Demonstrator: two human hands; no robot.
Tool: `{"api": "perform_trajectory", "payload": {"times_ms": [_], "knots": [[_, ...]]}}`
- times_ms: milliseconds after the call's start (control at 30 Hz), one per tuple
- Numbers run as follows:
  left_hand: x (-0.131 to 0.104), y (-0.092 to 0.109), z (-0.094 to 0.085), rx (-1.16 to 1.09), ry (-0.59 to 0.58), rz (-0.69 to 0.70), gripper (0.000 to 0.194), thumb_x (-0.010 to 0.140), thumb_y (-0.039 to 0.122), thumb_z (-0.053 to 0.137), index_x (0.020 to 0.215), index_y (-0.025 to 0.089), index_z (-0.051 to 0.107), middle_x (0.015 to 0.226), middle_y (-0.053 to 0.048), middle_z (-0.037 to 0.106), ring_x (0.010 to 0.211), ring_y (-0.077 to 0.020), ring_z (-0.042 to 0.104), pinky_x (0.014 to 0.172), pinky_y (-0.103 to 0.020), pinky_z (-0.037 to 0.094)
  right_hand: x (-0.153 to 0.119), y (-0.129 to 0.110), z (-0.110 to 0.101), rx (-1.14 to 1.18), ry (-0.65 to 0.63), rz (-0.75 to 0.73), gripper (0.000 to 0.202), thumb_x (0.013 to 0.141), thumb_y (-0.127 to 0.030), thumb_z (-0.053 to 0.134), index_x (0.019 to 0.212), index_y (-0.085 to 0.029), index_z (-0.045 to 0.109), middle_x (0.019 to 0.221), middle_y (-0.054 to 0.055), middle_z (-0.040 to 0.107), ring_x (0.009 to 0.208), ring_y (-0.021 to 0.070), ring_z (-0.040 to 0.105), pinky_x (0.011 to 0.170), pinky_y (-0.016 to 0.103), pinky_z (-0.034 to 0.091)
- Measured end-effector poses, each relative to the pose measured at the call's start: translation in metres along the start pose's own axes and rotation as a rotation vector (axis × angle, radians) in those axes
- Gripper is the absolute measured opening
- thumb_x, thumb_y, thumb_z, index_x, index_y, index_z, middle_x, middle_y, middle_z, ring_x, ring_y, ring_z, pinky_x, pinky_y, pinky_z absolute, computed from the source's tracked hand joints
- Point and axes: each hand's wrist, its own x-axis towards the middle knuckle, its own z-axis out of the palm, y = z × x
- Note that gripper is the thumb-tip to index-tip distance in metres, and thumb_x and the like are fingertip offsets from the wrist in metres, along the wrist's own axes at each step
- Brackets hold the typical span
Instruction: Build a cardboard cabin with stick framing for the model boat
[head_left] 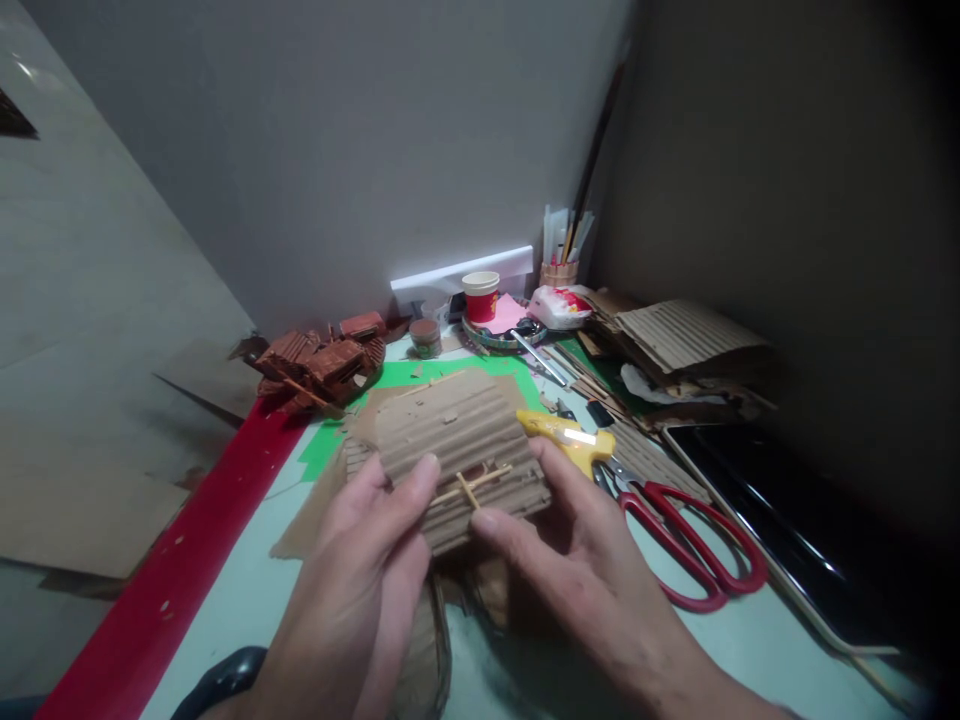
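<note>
A piece of corrugated cardboard (450,420) is held up in front of me, its ridged side showing. My left hand (382,530) grips its lower left part, thumb on top. At the lower right edge my right hand (577,540) holds the same piece, the thumb tip touching the end of a short thin wooden stick (468,490). That stick crosses a longer stick (491,477) lying along the ridges, beside a small torn opening. The fingers under the cardboard are mostly hidden.
Red-handled scissors (701,545) and a yellow glue gun (570,440) lie at the right, near a black tablet-like slab (780,530). Behind are a red paper cup (481,298), stacked cardboard (690,340) and a stick holder (559,272). A reddish-brown cardboard model (322,365) stands left.
</note>
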Motion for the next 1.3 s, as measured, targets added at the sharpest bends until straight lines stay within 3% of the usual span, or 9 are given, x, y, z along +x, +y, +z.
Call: {"api": "perform_trajectory", "payload": {"times_ms": [167,467,700,867,1133,1300], "knots": [[-0.001,-0.002,-0.004,0.013,-0.02,0.018,0.034,0.089,0.025,0.069,0.123,0.028,0.068,0.125,-0.004,0.072,0.136,-0.0297,0.052,0.115,-0.045,0.042,-0.002,0.004,0.001,-0.017,0.014,0.041,0.035,0.088,-0.031,0.066,0.122,-0.026,0.058,0.125,0.005,0.065,0.122,0.0255,0.06,0.105,0.045,0.048],[0.0,-0.004,-0.002,0.046,0.014,0.015,0.034,0.087,0.029,0.072,0.12,0.025,0.069,0.124,-0.006,0.073,0.136,-0.0314,0.051,0.113,-0.045,0.046,-0.003,-0.003,0.001,0.023,-0.017,0.037,0.033,0.085,-0.028,0.066,0.118,-0.024,0.064,0.119,0.004,0.069,0.113,0.0239,0.065,0.099,0.042,0.053],[-0.001,-0.004,-0.004,0.167,-0.05,0.087,0.041,0.083,0.018,0.075,0.123,0.025,0.067,0.121,-0.005,0.074,0.128,-0.0302,0.058,0.102,-0.041,0.056,-0.003,-0.004,0.0,0.008,-0.057,-0.004,0.031,0.087,-0.026,0.064,0.118,-0.024,0.063,0.118,0.004,0.068,0.11,0.0214,0.065,0.098,0.04,0.053],[0.0,-0.002,0.0,0.194,-0.043,0.067,0.039,0.084,0.02,0.074,0.122,0.025,0.067,0.117,-0.006,0.076,0.129,-0.0305,0.058,0.105,-0.041,0.054,-0.004,-0.004,-0.001,-0.075,-0.049,-0.014,0.028,0.087,-0.028,0.064,0.115,-0.023,0.063,0.114,0.006,0.068,0.112,0.0232,0.062,0.103,0.044,0.05],[0.001,0.0,-0.003,0.162,-0.099,0.054,0.036,0.084,0.017,0.072,0.12,0.025,0.07,0.12,-0.006,0.075,0.126,-0.0301,0.061,0.105,-0.041,0.053,-0.005,-0.004,0.0,-0.074,-0.044,-0.004,0.043,0.087,-0.03,0.063,0.13,-0.023,0.058,0.127,0.009,0.064,0.124,0.0267,0.057,0.109,0.048,0.046],[0.0,0.0,0.0,0.151,-0.095,0.035,0.033,0.086,0.012,0.067,0.117,0.022,0.072,0.124,-0.007,0.074,0.124,-0.0292,0.063,0.105,-0.039,0.053,-0.006,-0.007,0.0,-0.04,-0.068,-0.01,0.031,0.089,-0.03,0.062,0.119,-0.021,0.061,0.111,0.007,0.069,0.105,0.0224,0.066,0.099,0.043,0.054]]}}
